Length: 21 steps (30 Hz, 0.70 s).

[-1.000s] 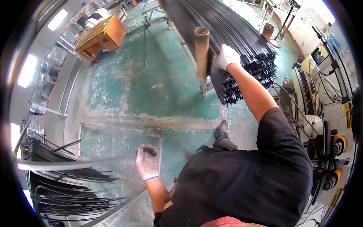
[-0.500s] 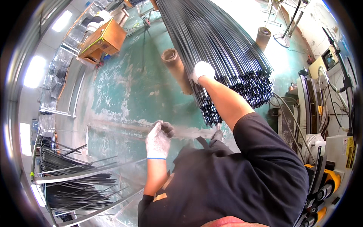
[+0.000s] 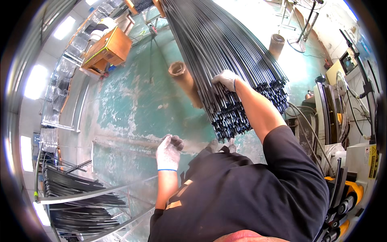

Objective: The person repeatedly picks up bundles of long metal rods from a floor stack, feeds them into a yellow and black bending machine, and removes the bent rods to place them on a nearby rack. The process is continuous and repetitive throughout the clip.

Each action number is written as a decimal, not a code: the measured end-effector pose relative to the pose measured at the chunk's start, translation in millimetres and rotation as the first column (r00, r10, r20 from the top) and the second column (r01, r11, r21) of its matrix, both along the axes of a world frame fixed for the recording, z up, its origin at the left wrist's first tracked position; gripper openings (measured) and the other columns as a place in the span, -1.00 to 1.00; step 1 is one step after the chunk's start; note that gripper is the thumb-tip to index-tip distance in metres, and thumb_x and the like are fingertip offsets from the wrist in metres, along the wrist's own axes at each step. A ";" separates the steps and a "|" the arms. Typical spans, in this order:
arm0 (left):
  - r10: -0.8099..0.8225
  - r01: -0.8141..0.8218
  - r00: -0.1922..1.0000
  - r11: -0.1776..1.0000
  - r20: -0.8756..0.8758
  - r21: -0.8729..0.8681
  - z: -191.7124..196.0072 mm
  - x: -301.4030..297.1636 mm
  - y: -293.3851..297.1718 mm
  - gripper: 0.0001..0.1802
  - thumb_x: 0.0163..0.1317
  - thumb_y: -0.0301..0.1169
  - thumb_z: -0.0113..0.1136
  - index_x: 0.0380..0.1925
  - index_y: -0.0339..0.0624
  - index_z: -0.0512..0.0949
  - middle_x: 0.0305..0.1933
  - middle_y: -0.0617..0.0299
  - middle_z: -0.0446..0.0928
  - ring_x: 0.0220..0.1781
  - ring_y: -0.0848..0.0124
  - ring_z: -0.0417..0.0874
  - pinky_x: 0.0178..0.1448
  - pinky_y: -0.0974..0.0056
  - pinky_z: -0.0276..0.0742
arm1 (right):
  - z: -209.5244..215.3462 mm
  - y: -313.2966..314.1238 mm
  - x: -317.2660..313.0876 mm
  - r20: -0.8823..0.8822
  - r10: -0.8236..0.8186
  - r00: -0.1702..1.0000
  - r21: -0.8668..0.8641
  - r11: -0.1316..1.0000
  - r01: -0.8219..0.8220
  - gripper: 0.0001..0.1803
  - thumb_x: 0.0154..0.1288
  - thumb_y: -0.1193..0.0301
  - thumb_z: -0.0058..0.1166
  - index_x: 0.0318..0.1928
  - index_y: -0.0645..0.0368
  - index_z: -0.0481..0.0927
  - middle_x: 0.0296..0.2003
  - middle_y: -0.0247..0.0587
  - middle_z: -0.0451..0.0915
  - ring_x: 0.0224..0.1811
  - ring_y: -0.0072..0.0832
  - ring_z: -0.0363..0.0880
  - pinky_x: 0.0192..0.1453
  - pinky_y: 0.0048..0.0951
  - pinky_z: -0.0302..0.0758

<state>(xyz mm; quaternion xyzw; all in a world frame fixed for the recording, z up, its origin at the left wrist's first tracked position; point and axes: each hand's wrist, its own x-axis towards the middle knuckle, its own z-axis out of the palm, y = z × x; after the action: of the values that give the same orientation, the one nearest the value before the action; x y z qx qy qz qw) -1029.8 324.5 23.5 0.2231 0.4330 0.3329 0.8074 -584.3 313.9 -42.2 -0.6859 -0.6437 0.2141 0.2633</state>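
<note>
Head view: the right grip (image 3: 225,81) has shifted toward three o'clock across the black strips (image 3: 217,44) at one o'clock, fingers curled; its hold is unclear. Left grip (image 3: 169,153) half-open, holding nothing visible. The strips look glossy, long, densely stacked.

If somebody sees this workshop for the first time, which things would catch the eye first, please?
Probably the big stack of long black strips, which runs from the top edge toward the picture's middle, with the gloved right hand on it near its close end. Next, perhaps, the orange-brown desk at upper left. The gloved left hand is apart from the stack, over the worn green floor.
</note>
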 end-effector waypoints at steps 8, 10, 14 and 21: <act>-0.291 0.286 0.954 0.955 0.070 0.080 6.1 67.0 48.3 -0.84 0.41 -0.43 0.21 -0.05 -0.14 0.56 -0.22 -0.01 0.67 -0.24 0.08 0.72 -0.14 0.04 0.68 | 39.8 -6.3 -11.6 -0.552 -0.540 0.636 -0.341 0.842 0.419 -0.75 0.44 0.30 0.17 -0.24 0.27 0.67 -0.53 -0.13 0.67 -0.59 -0.36 0.60 -0.47 -0.31 0.57; -0.372 0.366 0.926 0.926 0.062 0.092 1.2 85.9 57.8 -0.85 0.42 -0.42 0.21 -0.05 -0.15 0.57 -0.22 -0.02 0.68 -0.24 0.08 0.73 -0.14 0.03 0.69 | 63.8 -16.5 -27.1 -0.374 -0.614 0.695 -0.417 0.781 0.465 -0.66 0.45 0.21 0.12 -0.22 0.29 0.68 -0.52 -0.09 0.67 -0.56 -0.34 0.63 -0.40 -0.27 0.58; -0.558 0.554 0.824 0.830 0.101 0.069 -6.1 133.3 74.1 -0.84 0.47 -0.35 0.18 -0.07 -0.18 0.53 -0.19 -0.02 0.67 -0.21 0.08 0.72 -0.11 0.04 0.70 | 119.3 -74.3 -89.9 -0.148 -0.690 0.708 -0.404 0.696 0.594 -0.39 0.41 0.02 0.08 -0.24 0.49 0.68 -0.42 0.21 0.67 -0.35 -0.09 0.71 -0.09 -0.07 0.59; -0.736 0.765 0.634 0.641 0.240 -0.055 -58.6 251.7 106.4 -0.63 0.55 -0.07 0.10 0.03 -0.16 0.50 0.15 -0.09 0.59 0.08 -0.02 0.65 0.18 -0.13 0.64 | 129.5 -281.3 -259.3 0.073 -0.786 0.613 -0.512 0.498 0.700 -0.56 0.38 0.16 0.27 -0.06 0.31 0.52 -0.28 0.25 0.64 -0.17 0.15 0.64 -0.05 -0.03 0.54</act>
<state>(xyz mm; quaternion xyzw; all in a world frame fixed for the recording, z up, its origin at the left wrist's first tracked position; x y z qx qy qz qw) -778.1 430.8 -35.1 0.2873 0.2433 -0.0477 0.9252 -843.6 32.7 87.3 -0.9172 -0.1817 0.2931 0.1996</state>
